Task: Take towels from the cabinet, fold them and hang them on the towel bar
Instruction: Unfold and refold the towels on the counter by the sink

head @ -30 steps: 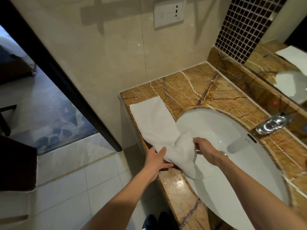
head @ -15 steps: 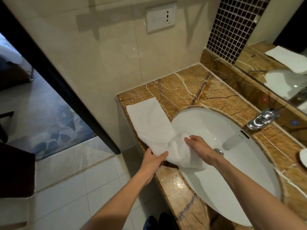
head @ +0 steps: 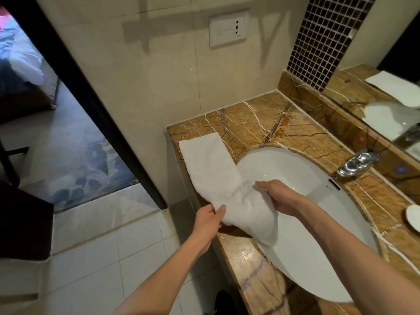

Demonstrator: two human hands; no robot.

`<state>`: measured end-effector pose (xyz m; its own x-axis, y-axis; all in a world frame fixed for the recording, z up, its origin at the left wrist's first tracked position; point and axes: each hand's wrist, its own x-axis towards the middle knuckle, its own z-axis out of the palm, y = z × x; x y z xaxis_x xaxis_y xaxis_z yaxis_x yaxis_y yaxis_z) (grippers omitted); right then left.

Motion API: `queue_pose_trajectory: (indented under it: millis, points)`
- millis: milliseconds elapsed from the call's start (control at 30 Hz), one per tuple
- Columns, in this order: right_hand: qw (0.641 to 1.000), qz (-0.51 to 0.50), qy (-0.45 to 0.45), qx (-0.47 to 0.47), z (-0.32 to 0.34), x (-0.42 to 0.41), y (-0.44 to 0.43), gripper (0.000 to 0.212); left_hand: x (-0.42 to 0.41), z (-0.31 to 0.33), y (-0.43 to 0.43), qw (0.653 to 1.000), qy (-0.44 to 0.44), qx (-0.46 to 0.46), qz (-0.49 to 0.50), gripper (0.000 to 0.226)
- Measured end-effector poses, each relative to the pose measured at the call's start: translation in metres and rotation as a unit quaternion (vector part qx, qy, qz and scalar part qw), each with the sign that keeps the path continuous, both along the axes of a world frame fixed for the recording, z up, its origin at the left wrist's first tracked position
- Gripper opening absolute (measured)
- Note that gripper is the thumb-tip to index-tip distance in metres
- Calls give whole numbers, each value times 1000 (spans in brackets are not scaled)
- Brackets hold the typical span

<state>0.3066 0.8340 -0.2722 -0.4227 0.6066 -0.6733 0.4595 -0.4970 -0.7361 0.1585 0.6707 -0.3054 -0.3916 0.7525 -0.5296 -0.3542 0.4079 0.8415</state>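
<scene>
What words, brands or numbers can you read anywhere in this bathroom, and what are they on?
No text here can be read.
On the wall socket plate: a small dark mark at its lower right corner, too small to read.
On the sink basin: tiny print beside the overflow slot, blurred.
On the towel: no label shows.

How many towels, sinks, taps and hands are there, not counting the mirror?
towel: 1
sink: 1
tap: 1
hands: 2 (left hand, right hand)
Total: 5
</scene>
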Motion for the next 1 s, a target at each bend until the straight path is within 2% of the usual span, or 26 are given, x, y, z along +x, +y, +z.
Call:
queue_pose_trajectory:
  millis: [100,233,333,467,600,767,833,1000]
  points:
    - [999,8,-28,15,8,6,-2,29,1,2,-4,1000,-12,-5,14,14]
    - [992,26,-102,71,15,13,-13,14,3,4,-9,1000,-7,-7,-1,28]
    - [992,33,-103,71,10,21,-25,3,1,7,-13,1000,-3,-17,-11,34]
    - [997,12,-70,29,0,43,-48,22,-1,10,-20,1000,-1,-26,-3,33]
    - [999,6,-39,-21,-10,68,-63,28,-1,7,-26,999,-25,-37,19,32]
    - [997,64,-17,24,-5,67,-69,24,7,1,-33,998,-51,-20,24,23]
    - [995,77,-27,48,0,63,-71,26,12,2,-36,999,-49,-11,-2,20]
    - [994,65,-29,79,9,59,-81,35,21,0,-47,998,-39,-11,-45,31]
